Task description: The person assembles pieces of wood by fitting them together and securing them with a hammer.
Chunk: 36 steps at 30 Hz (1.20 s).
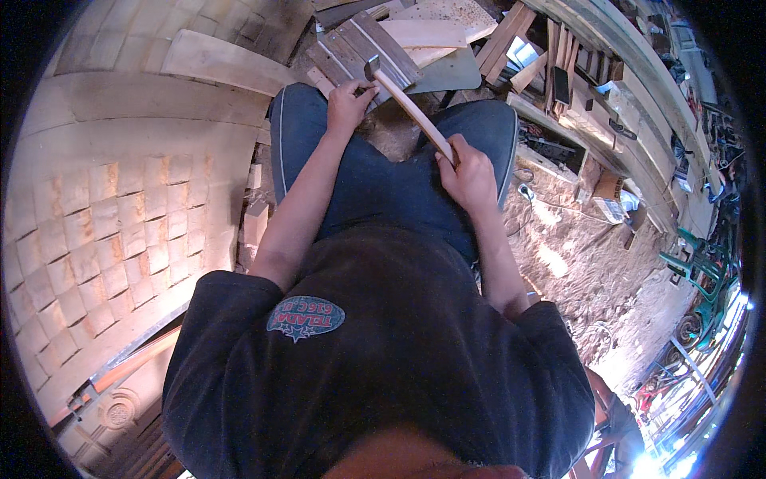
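My right hand [469, 174] is wrapped round the lower end of a hammer [413, 112] with a pale wooden handle. The dark metal head of the hammer is over the near edge of a brown slatted wooden panel [351, 49], close to my left fingers. My left hand [348, 107] is closed in a pinch at that same edge, between my knees. Whatever lies between its thumb and fingertips is too small to make out. From this view I cannot tell whether the hammer head touches the wood.
A pale board [423, 33] lies beyond the panel, with a grey flat sheet [448, 73] beside it. Wood strips [504, 41] and a dark phone-like object [561, 85] sit at the right. A large woven-pattern panel [120, 231] stands left. Green chairs [692, 259] are far right.
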Each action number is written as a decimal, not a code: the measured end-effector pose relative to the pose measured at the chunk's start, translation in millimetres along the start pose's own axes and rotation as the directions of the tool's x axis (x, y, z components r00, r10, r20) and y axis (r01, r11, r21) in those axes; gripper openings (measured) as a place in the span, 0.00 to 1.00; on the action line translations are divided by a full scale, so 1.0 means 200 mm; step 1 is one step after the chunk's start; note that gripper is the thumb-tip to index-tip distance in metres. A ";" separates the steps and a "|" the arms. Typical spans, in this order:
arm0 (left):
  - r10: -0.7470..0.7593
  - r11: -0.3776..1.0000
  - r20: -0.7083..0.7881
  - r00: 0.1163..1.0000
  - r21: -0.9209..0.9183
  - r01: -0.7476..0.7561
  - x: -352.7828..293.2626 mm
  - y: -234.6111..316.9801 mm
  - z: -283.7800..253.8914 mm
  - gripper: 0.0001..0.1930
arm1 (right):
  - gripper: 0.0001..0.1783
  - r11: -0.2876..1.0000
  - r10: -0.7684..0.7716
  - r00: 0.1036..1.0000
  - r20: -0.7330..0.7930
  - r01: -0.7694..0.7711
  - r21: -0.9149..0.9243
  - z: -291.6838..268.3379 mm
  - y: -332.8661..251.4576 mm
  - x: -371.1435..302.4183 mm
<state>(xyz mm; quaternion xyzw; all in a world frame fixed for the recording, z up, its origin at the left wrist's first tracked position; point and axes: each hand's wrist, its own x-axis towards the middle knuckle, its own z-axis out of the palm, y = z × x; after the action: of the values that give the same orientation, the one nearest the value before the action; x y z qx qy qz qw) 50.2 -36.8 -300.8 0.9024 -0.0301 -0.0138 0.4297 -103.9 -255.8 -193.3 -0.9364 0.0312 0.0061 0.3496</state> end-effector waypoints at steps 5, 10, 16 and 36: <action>-0.003 1.000 0.006 1.000 0.006 0.003 -0.01 0.05 -0.02 0.12 | 0.10 0.998 0.046 0.998 0.044 -0.044 -0.051 0.01 0.01 0.01; 0.077 0.988 -0.065 0.995 -0.128 -0.084 -0.01 0.00 0.00 0.12 | 0.11 0.999 0.033 0.999 0.015 -0.033 0.021 -0.01 0.01 0.00; 0.066 0.996 -0.052 0.996 -0.058 -0.069 0.00 0.00 0.01 0.11 | 0.11 0.999 0.049 0.998 0.030 -0.048 -0.015 -0.01 0.02 0.01; -0.474 -0.104 0.677 0.563 -0.678 0.728 -0.30 -0.18 -0.10 0.23 | 0.07 0.671 0.292 0.866 0.405 -0.487 0.559 0.01 0.02 -0.02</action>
<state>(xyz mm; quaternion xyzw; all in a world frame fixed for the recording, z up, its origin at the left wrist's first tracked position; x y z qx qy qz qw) -6.5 4.6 -317.0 0.3559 0.3522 -0.3198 0.8044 -108.8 -257.6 -197.5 -0.7176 0.1825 0.2034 0.6405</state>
